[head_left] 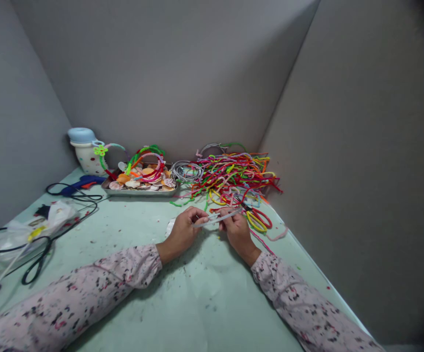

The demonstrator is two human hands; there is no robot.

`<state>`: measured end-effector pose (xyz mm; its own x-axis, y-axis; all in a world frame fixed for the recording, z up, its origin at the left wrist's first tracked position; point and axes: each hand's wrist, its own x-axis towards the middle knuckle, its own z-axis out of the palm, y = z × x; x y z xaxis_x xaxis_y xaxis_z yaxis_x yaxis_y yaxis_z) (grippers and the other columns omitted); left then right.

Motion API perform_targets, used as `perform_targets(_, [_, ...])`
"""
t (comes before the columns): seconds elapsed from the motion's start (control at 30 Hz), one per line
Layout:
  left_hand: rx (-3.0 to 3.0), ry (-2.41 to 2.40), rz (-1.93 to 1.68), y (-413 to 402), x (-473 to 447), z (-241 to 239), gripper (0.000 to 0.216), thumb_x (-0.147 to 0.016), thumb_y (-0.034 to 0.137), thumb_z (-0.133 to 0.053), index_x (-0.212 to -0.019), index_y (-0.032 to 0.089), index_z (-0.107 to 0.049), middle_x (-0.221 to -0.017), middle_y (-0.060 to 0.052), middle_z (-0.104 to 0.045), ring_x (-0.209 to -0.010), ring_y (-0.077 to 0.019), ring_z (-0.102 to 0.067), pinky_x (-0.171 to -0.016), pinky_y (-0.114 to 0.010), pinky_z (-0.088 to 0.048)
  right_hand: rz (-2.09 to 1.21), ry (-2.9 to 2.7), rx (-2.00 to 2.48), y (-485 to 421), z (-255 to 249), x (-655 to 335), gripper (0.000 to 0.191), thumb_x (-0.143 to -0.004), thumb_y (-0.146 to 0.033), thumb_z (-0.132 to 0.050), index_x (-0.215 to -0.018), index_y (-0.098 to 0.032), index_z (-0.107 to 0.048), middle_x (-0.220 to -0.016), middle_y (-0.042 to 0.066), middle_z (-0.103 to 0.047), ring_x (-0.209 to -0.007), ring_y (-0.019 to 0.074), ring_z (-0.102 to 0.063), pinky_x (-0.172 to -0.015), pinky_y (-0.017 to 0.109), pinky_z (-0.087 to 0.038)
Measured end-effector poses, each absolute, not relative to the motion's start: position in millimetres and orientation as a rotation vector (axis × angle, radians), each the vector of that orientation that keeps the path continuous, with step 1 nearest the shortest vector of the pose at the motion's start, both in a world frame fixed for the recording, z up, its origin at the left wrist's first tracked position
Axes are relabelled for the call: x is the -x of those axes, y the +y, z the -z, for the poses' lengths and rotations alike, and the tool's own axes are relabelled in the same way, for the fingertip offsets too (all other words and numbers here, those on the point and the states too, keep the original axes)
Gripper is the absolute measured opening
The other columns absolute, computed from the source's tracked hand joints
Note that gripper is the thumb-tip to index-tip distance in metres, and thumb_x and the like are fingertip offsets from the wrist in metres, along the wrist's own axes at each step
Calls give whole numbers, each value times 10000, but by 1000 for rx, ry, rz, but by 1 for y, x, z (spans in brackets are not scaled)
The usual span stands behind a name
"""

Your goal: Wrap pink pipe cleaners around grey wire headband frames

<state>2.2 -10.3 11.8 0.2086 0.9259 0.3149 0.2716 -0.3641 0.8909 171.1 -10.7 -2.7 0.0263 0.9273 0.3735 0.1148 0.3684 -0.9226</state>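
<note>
My left hand (184,229) and my right hand (235,228) meet over the pale green table (182,303), both pinched on the ends of a thin grey pipe cleaner (217,218) stretched between them. A pile of coloured pipe cleaners (234,177) lies just beyond my right hand. Scissors with yellow and red handles (258,220) rest right of that hand. A white shell-like piece (169,227) peeks out from behind my left hand.
A metal tray (140,190) of seashells and bent pipe cleaners sits at the back, beside a coil of wire (187,171). A blue glue gun (81,184), its black cable, a white spotted jug (87,154) and a plastic bag (35,227) lie left. Grey partition walls close in on three sides.
</note>
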Motion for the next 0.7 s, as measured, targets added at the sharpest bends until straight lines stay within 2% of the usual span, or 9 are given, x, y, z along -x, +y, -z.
perform_targets(0.1, [-1784, 1113, -1175, -9, -2, -10, 168, -798, 299, -576, -826, 147, -641, -787, -40, -625, -736, -156, -544, -660, -252, -421, -845, -1401, 1034, -11, 2, -170, 262, -859, -374, -509, -727, -170, -605, -531, -31, -531, -467, 115, -474, -479, 234, -386])
perform_targets(0.2, [-1764, 1124, -1184, -9, -2, -11, 173, -796, 304, -574, -825, 146, -639, -800, -43, -628, -755, -161, -549, -676, -255, -424, -867, -1393, 1032, -10, 3, -170, 244, -847, -389, -536, -896, -168, -627, -599, -30, -558, -491, 117, -491, -484, 233, -403])
perform_targets(0.33, [-1722, 1179, -1205, -7, -1, -14, 200, -804, 340, -566, -808, 149, -627, -732, -20, -600, -681, -145, -522, -630, -247, -404, -875, -1380, 997, -9, 6, -171, 260, -850, -400, -544, -995, -188, -588, -781, 0, -610, -546, 112, -523, -519, 236, -440])
perform_targets(0.4, [-1691, 1193, -1212, -4, 0, -13, 202, -810, 344, -555, -792, 151, -612, -676, -1, -565, -625, -131, -493, -591, -239, -384, -828, -1376, 981, -9, 7, -173, 239, -860, -395, -535, -987, -196, -576, -822, 7, -613, -559, 110, -530, -530, 236, -446])
perform_targets(0.57, [-1579, 1167, -1281, 3, 3, -5, 222, -803, 372, -556, -808, 156, -605, -619, 20, -520, -569, -118, -459, -532, -225, -349, -781, -1567, 1007, -12, 10, -175, 257, -896, -386, -486, -809, -179, -612, -668, -4, -581, -572, 125, -546, -555, 236, -441])
perform_targets(0.7, [-1500, 1118, -1320, 4, 3, -5, 237, -796, 390, -564, -795, 153, -584, -588, 30, -489, -549, -107, -432, -521, -219, -333, -815, -1831, 1043, -15, 10, -170, 243, -891, -347, -493, -884, -177, -666, -750, 20, -651, -642, 134, -579, -604, 239, -449])
